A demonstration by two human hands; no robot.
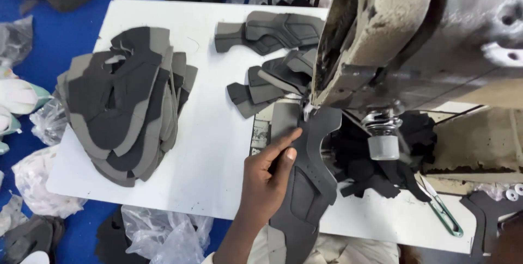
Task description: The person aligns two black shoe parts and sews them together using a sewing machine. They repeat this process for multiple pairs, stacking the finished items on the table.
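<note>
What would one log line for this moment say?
left hand: flat on grey shoe piece | piece: under sewing machine | right hand: unseen | grey stack: table's left

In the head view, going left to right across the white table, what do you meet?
Large stack of grey cut pieces → left hand pressing a grey shoe-upper piece → sewing machine → green thread snips.

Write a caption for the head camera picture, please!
Left hand presses a grey shoe piece under the sewing machine.
</note>
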